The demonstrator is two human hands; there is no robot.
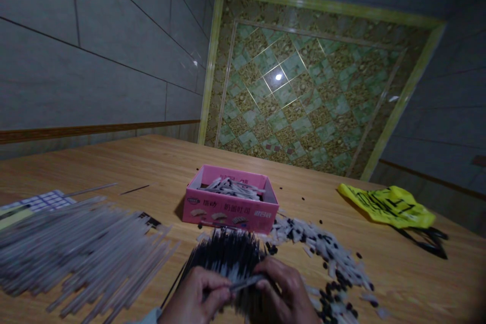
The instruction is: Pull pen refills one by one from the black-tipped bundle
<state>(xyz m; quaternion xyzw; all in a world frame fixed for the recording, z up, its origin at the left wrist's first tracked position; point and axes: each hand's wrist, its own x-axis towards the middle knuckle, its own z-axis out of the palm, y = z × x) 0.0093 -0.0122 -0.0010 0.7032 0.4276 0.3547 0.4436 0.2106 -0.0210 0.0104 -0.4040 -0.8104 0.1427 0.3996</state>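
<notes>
Low in the centre, my left hand (203,293) is closed in a pinch on one end of a short, slim greyish stick (246,282). At its other end, the bent fingers of my right hand (283,288) are closed on the same stick. Blur hides its exact kind. Right behind both hands lies a dense bundle of thin black sticks (226,250). A pink cardboard box (228,210) stands beyond that bundle, holding many slim white-and-black pieces (233,188). Small white sleeves (328,248) and black caps (337,293) are scattered to the right of my right hand.
Long translucent tubes (87,253) cover the left of the wooden table (152,162), over a checked sheet (41,200). At the right lies a yellow plastic bag (387,205) with black print, by a black strap-like item (427,240). Tiled walls (132,50) rise around the table.
</notes>
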